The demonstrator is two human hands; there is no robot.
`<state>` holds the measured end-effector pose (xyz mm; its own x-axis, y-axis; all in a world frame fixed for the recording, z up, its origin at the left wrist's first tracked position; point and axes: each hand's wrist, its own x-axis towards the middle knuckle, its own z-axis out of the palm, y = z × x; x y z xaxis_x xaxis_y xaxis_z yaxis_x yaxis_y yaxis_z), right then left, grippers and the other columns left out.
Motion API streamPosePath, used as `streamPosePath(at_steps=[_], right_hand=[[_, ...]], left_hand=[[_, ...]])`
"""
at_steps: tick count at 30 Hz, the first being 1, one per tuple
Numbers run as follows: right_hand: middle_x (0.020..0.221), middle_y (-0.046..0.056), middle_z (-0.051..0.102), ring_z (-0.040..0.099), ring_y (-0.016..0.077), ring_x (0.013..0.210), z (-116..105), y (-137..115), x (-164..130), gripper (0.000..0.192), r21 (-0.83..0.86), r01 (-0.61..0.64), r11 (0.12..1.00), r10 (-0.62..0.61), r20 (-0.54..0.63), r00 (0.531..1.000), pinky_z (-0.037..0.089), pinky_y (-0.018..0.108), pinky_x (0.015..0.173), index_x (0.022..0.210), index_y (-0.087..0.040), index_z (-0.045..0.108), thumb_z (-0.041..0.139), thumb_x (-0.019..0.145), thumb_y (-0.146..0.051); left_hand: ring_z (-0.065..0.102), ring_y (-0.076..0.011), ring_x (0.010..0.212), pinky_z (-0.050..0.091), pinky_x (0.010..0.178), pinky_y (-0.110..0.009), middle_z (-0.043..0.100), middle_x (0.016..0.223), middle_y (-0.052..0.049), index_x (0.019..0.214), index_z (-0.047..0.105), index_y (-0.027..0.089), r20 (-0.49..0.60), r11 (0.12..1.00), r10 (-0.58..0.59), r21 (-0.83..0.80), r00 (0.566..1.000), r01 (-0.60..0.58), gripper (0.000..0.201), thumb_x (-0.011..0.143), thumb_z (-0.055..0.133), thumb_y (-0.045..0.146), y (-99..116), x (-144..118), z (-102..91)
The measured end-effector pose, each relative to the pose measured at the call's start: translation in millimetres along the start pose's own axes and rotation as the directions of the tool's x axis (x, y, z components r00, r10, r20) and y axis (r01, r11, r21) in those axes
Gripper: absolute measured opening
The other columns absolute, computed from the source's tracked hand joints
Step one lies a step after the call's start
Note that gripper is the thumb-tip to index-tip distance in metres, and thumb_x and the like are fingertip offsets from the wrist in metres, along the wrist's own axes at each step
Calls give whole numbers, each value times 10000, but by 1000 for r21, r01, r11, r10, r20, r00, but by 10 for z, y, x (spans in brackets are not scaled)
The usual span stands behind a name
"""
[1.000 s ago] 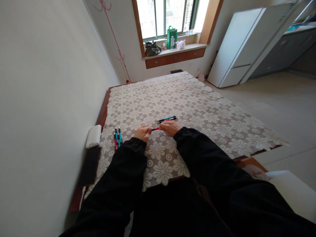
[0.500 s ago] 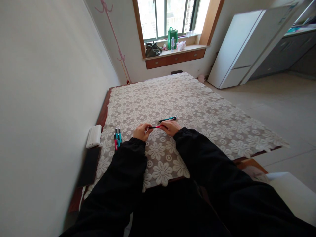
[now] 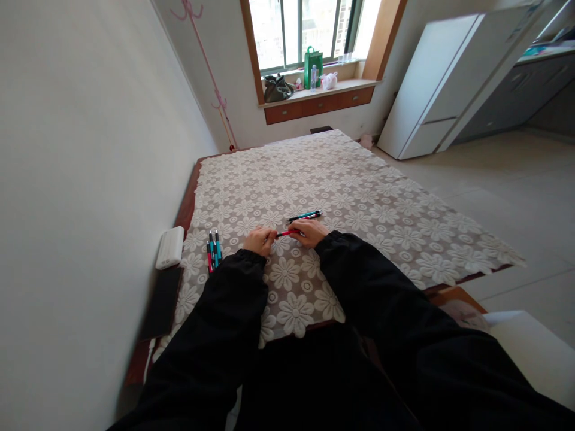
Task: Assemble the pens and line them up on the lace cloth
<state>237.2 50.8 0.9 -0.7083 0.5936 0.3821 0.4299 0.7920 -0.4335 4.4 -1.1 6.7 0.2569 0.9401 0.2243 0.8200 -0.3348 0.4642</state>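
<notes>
A slim red-and-black pen (image 3: pixel 284 233) spans the gap between my two hands, just above the tablecloth. My left hand (image 3: pixel 259 241) is closed in a pinch at its black end. At the red end, the fingers of my right hand (image 3: pixel 309 232) are wrapped round the barrel and hide part of it. Just beyond my right hand lie a teal-and-black pen (image 3: pixel 306 216) and a partly covered red one beside it. Left of my left hand, several teal and red pens (image 3: pixel 215 248) lie side by side, their lower ends hidden by my sleeve.
A floral lace tablecloth (image 3: pixel 278 173) covers the table. Along the wall at the left edge are a white box-shaped device (image 3: pixel 170 248), a dark flat object (image 3: pixel 162 304) and a white cable (image 3: pixel 150 359). A white chair-like surface (image 3: pixel 530 341) stands at the lower right.
My left fingers have shifted slightly right and cover more of the pen's black end. The pen shows a shorter stretch between my hands. The other pens stay put.
</notes>
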Motion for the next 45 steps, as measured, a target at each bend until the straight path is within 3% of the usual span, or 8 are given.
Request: streamPosePath(at_steps=[4,9,14,19,24,30,39,45], right_hand=[[897,61,690,604,173,786,9,3,0,165,-19,-32,999,32,10,999,391,259,709,1022,-176,669,585,921,-277],[909,65,698,613,181,821,17,11,8,158,-29,-34,999,35,37,999,394,256,724,1024,-180,674,587,923,-265],[865,53,702,620,179,777,34,35,-1,201,-52,-64,997,68,78,995,383,252,687,1047,-191,679,588,937,-333],[900,53,714,632,175,798,49,45,-1,185,-28,-32,999,34,78,996,396,250,711,1042,-201,683,587,942,-323],[873,54,711,632,178,784,39,31,-3,184,-34,-51,998,54,74,996,390,250,692,1022,-197,685,580,945,-327],[879,56,698,623,178,793,52,56,1,179,-33,-31,999,33,45,998,400,256,709,1037,-188,674,594,934,-311],[1023,79,717,634,204,945,-14,19,3,188,-45,-17,999,17,8,1000,435,297,837,1069,-193,690,563,944,-253],[958,68,706,596,212,931,-46,54,5,176,-117,-24,993,18,-53,998,426,324,855,1020,-205,708,561,923,-222]], left_hand=[[628,-201,928,481,897,-332,718,950,-46,1044,687,221,-10,1000,17,-21,1000,-17,274,895,587,427,17,3,-14],[626,-204,933,468,907,-335,720,888,-49,852,707,225,49,999,9,38,999,-10,395,995,384,400,23,8,-19],[637,-202,933,486,889,-319,720,953,-46,990,693,225,9,999,33,-33,999,-33,240,896,594,422,22,10,-12],[626,-208,942,471,900,-336,715,857,-48,831,692,230,47,997,9,70,999,-12,366,992,399,378,24,9,-2],[632,-208,927,486,877,-323,723,929,-48,986,698,218,16,999,39,-21,999,-38,222,871,628,394,49,1,-15],[628,-212,953,463,929,-344,734,894,-42,794,699,236,65,998,11,67,998,-16,393,993,381,355,53,-4,-20],[629,-221,1011,474,945,-360,726,1053,-53,1053,695,233,31,998,64,6,997,-64,252,929,477,264,23,13,-8],[620,-238,1045,468,959,-375,720,1049,-60,981,699,238,-75,995,-83,46,994,87,202,884,522,243,24,2,-14]])
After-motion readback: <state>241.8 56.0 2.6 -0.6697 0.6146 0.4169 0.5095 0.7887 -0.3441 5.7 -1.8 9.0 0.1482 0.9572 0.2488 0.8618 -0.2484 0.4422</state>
